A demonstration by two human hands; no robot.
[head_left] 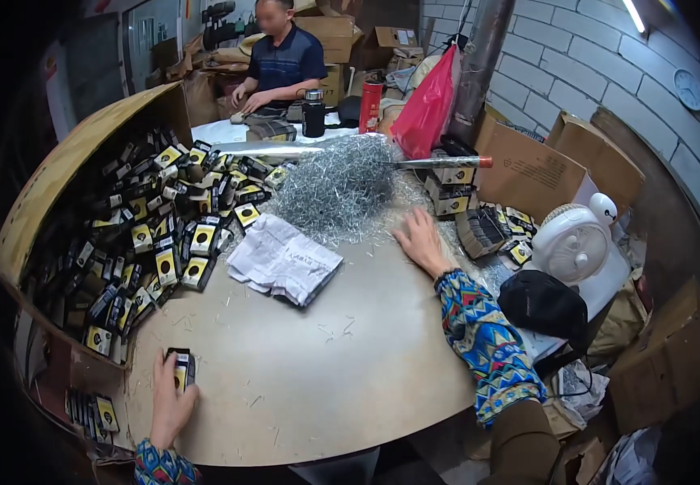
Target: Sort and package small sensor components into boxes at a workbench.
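Observation:
At the table's near left edge, my left hand (170,404) is closed around a small black-and-yellow box (181,370), with its fingers along the side. My right hand (422,242) lies on the tabletop at the right with its fingers stretched out and nothing in it. It is near the heap of thin silvery metal pins (334,194), apart from the main pile. A folded sheet of printed paper (285,263) lies between the hands, in front of the heap. Many similar black-and-yellow boxes (164,263) spill from a large tipped carton (83,153) on the left.
Loose pins are scattered over the table (325,388). Stacked small boxes (483,230), a white fan (576,246) and a black cap (542,303) stand at the right. A red-handled tool (447,162) sticks out of the heap. Across the table, a person (285,65) works beside a black bottle (313,113).

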